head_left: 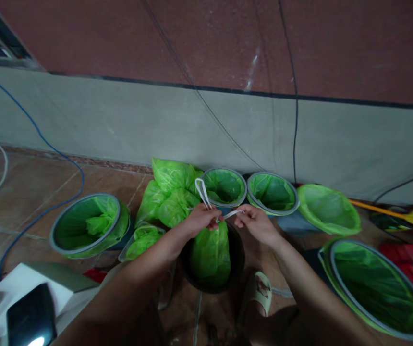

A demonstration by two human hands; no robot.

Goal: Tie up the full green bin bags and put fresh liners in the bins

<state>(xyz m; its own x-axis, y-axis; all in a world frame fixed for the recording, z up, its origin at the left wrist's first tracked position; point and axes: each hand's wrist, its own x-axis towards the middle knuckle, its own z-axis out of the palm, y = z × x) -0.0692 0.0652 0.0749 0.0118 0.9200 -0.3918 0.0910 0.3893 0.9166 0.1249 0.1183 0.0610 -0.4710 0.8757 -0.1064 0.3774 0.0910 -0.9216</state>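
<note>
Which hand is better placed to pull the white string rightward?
Probably the right hand: it pinches the white string on that side, while the left hand sits atop the green bag.

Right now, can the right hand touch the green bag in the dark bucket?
Probably yes: the right hand is close to the green bag and nothing seems between them, though its grip is on the white drawstring.
</note>
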